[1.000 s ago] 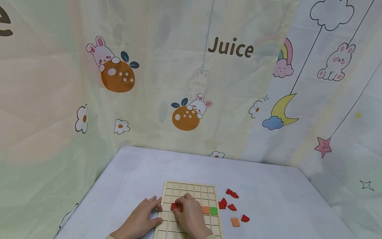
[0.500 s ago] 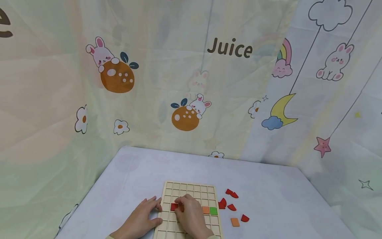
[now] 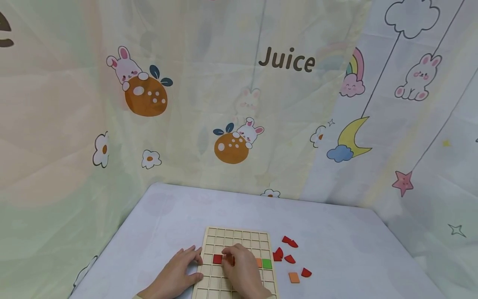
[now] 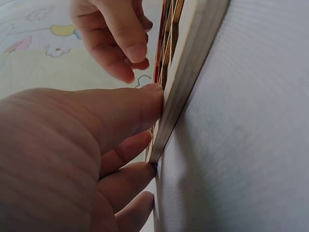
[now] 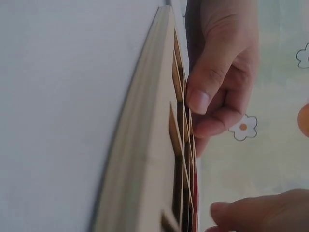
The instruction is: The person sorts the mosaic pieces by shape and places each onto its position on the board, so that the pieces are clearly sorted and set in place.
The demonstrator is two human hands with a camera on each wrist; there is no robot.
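A pale wooden grid board lies on the table. My left hand steadies its left edge, thumb and fingertips touching the side. Above the middle row hovers my right hand, thumb and fingers bent but apart; in the left wrist view no piece shows between the right fingertips. Just left of it a red square tile sits in a cell. More red shows beneath the fingers, mostly hidden. At the row's right end are an orange tile, partly covered, and a green tile.
Right of the board lie several loose red pieces, among them a rounded red piece, plus a loose orange square. The white-covered table meets a printed cloth backdrop at its far edge.
My right hand has shifted slightly right along the row, uncovering the whole red square and covering part of the orange tile. My left hand has stayed at the board's edge.
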